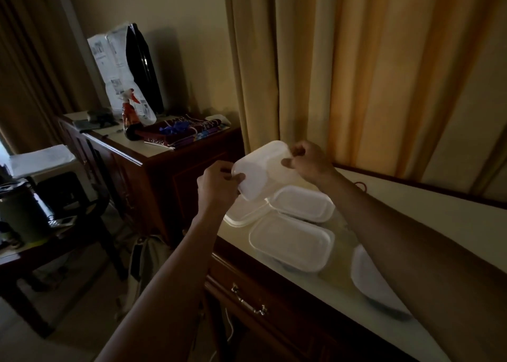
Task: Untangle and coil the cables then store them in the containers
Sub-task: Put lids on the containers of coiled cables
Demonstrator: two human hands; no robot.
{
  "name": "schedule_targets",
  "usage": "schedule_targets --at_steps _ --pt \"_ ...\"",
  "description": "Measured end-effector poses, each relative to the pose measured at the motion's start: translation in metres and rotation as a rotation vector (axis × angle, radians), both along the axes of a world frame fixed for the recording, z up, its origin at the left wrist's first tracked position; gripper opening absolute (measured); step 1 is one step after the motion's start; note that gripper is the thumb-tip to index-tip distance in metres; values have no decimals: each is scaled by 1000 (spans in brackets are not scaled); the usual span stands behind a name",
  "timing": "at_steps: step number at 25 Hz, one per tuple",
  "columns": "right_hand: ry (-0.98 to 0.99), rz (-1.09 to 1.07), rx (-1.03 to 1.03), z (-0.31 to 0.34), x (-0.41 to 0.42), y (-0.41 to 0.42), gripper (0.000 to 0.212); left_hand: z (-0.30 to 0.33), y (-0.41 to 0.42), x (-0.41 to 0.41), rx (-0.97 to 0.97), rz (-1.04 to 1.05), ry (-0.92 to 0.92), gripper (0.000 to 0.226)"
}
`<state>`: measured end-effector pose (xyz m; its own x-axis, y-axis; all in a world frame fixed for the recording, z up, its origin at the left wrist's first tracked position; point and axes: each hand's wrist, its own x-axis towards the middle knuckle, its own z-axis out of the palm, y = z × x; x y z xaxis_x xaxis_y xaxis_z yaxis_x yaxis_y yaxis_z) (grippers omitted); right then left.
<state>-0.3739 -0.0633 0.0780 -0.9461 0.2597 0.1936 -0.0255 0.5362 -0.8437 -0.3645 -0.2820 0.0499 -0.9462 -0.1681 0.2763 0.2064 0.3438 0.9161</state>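
The white container (262,169) hangs tilted in the air between my hands, above the lidded containers (292,245) on the desk (439,224); my left hand (219,181) pinches its near corner, my right hand (308,161) pinches its far edge, fingers curled

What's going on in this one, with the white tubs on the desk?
A person holds a white plastic container up off the desk with both hands: the left hand grips its near end, the right hand its far end. Below it lie a loose lid and two more lidded containers. No cable shows in the hands.
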Motion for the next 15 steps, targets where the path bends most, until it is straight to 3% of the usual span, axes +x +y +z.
schedule_targets --at_steps 8,12,15 --pt "175 -111 220 -16 152 128 26 5 96 63 -462 -444 282 20" --pt "100 -189 364 -41 198 161 36 -6 135 76 -669 -642 290 23" --pt "-5 -188 508 -57 214 168 31 -14 147 75 -824 -707 242 25"
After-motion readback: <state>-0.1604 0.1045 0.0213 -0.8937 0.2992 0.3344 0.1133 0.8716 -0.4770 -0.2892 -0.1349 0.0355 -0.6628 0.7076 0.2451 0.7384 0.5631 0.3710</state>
